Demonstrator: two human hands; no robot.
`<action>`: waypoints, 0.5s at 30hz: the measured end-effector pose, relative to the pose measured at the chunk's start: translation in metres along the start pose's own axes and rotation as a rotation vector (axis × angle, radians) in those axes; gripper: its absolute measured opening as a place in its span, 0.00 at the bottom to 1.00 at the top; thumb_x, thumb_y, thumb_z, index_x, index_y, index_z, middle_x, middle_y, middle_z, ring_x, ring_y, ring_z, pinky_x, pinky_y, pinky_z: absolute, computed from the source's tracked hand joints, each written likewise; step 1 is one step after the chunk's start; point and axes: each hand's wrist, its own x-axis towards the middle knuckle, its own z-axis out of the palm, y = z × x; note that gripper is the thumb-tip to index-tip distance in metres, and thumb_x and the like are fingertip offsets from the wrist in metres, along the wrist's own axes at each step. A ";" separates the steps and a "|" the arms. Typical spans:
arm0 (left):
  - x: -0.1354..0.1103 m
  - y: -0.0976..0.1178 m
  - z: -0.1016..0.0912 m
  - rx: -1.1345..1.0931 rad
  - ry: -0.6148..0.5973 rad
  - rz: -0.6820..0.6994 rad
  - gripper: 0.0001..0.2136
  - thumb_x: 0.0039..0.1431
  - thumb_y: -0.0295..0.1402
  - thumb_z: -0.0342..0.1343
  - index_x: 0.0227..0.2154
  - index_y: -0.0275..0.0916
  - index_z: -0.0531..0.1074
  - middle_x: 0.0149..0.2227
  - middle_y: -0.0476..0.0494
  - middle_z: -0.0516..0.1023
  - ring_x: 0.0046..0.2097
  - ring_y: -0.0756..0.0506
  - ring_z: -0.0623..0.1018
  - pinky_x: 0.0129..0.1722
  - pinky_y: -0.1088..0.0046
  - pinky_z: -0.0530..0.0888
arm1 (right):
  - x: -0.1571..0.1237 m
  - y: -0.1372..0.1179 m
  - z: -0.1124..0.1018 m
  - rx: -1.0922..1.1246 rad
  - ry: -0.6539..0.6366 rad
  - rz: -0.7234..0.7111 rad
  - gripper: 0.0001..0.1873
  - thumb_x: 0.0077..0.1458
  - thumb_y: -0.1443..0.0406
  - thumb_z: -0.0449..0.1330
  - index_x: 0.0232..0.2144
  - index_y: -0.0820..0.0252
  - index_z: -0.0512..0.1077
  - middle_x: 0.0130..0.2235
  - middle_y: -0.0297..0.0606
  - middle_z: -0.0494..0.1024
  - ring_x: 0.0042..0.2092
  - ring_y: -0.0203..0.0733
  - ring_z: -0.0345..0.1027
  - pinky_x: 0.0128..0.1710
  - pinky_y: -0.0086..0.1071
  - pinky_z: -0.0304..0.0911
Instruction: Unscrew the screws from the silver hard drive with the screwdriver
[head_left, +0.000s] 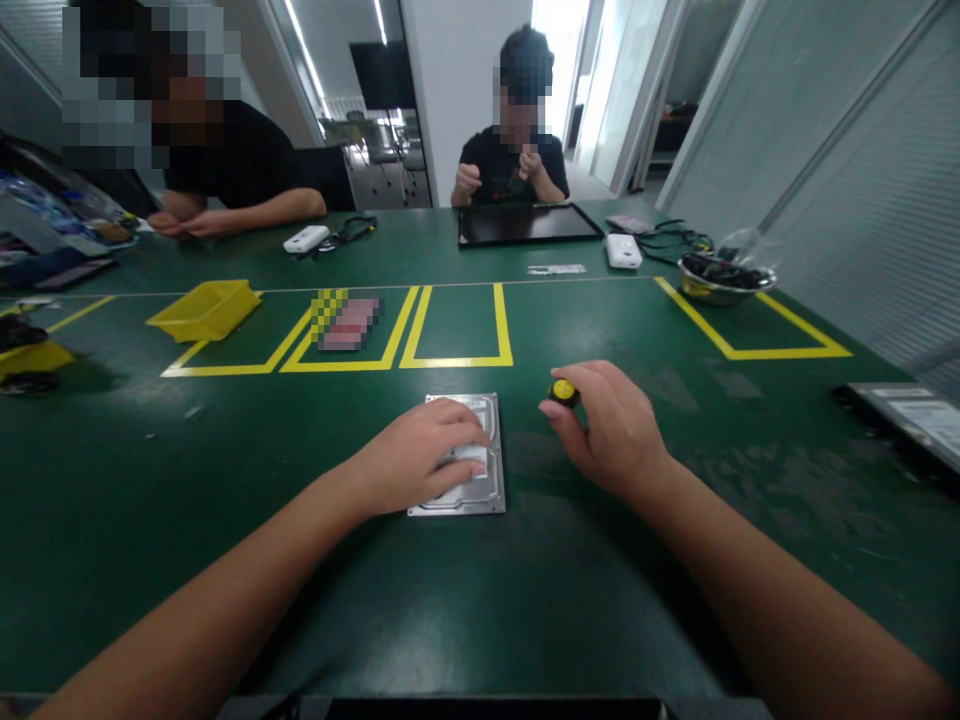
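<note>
A silver hard disk drive lies flat on the green table in front of me. My left hand rests over its left and middle part, fingers apart and lightly bent on the top face, hiding much of the label. To the right of the drive, my right hand is closed above the table. Between its thumb and fingers it pinches a small black knob-like piece with a round yellow end; whether a longer tool hangs below is hidden.
Yellow tape marks several areas beyond the drive. A yellow bin stands left, a metal bowl of dark parts far right, another drive-like unit at the right edge. Two people sit across, one behind a black panel.
</note>
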 end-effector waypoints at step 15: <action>-0.010 0.000 0.012 0.220 0.053 0.089 0.16 0.69 0.40 0.46 0.54 0.42 0.71 0.54 0.37 0.71 0.53 0.38 0.71 0.53 0.57 0.68 | -0.001 -0.022 -0.002 0.306 0.161 0.461 0.13 0.64 0.59 0.54 0.47 0.57 0.68 0.37 0.39 0.78 0.34 0.41 0.75 0.34 0.36 0.69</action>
